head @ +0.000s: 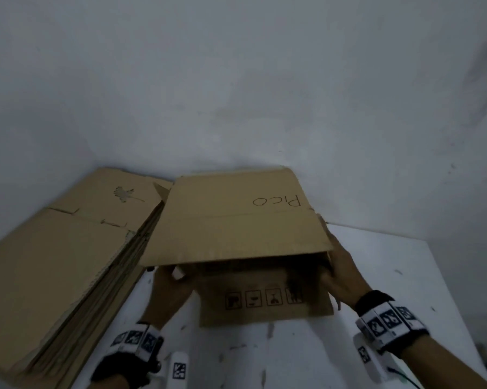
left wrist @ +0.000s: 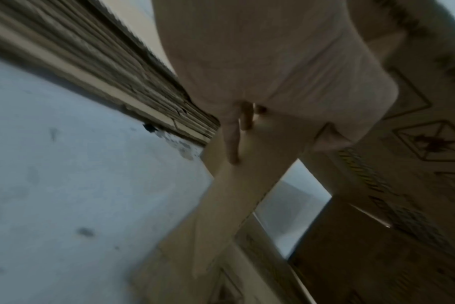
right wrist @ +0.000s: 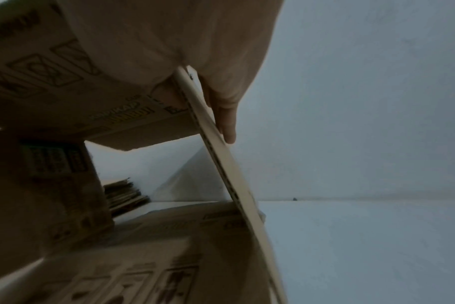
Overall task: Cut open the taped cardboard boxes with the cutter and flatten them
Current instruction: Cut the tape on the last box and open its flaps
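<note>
Two hands on one cardboard box, brown, opened at both ends, held above a white table in front of a pale wall.

Box: top panel faces the head camera and bears the handwritten word "Pico", upside down from that view. A lower flap hangs toward the person, printed with a row of four handling symbols. Through the open body the wrist views show table and wall on the far side.

Left hand: at the box's near left corner, under the top panel; fingers lie straight along a cardboard panel in the left wrist view, thumb toward the printed flap. The view is blurred, so whether the thumb pinches the board is hard to tell; it appears to hold the edge.

Right hand: at the box's right edge. In the right wrist view the cardboard edge runs between thumb and fingers, which clamp it from either side.

Stack of flattened cardboard: many sheets, lying on the table to the left of the box and reaching back to the wall; its layered edge sits just beside the left hand.

Wristbands: black with white marker tiles, one on each wrist.

Cutter: not seen in any view.
</note>
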Demonstrator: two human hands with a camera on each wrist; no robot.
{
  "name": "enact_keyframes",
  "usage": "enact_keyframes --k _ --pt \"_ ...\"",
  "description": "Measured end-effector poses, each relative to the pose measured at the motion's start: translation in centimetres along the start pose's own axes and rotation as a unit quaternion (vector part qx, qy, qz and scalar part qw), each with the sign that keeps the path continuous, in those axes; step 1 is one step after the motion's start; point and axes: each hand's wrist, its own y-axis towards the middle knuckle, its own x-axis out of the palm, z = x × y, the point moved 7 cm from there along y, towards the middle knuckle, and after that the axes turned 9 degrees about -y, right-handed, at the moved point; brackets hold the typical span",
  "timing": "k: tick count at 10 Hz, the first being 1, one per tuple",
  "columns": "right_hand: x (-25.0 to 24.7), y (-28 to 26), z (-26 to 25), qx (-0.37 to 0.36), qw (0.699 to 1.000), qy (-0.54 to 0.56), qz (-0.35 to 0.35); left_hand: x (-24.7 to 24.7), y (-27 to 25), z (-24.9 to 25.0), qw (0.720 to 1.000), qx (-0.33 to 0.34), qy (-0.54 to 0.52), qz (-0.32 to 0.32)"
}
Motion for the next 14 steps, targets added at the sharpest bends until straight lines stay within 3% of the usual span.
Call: enact_keyframes --k 1,2,3,4,5,6,7,8,9,10,12,14 --pt "0.3 -0.9 -0.2 -0.043 0.993 -0.060 -0.095 -2.0 -0.2 -2.2 0.986 -0.152 0.060 0.018" --pt "2.9 -3.0 -0.5 -0.084 0.942 -0.168 -0.279 -9.5 1.1 -4.1 0.799 0.044 -0.517 0.304" --pt "5.6 -4.5 -0.5 -0.089 0.895 -0.220 -0.378 -7.3 2.8 -6.0 0.874 -0.108 -0.450 0.146" --pt "9.4 -4.7 -1.1 -0.088 0.866 -0.267 -0.413 -7.7 2.8 -7.9 0.868 -0.172 -0.447 0.133" --pt "12.1 -4.5 -1.7 -0.090 0.861 -0.270 -0.421 -7.0 2.9 -10.2 0.884 -0.264 -0.348 0.165" --pt "15.3 -4.7 -1.4 -0.060 0.854 -0.277 -0.437 -4.2 1.6 -12.5 0.893 -0.302 -0.287 0.169" --pt "16.6 -5.0 -1.2 -0.050 0.847 -0.278 -0.451 -2.3 1.0 -14.4 0.901 -0.281 -0.312 0.109" --pt "16.3 -4.1 -0.5 0.015 0.854 -0.206 -0.477 0.8 -0.3 -16.7 0.892 -0.293 -0.338 0.071" --pt "15.0 -1.4 1.3 0.072 0.890 -0.135 -0.430 1.7 -0.3 -17.7 0.893 -0.247 -0.350 0.141" --pt "12.5 2.6 5.6 0.119 0.926 -0.145 -0.329 2.6 -0.3 -17.0 0.892 -0.213 -0.341 0.207" --pt "8.2 5.6 7.9 0.183 0.935 -0.126 -0.276 3.5 0.2 -15.2 0.872 -0.189 -0.381 0.242" --pt "3.6 5.2 6.8 0.133 0.934 -0.160 -0.292 7.0 -0.4 -10.7 0.852 -0.159 -0.434 0.245"
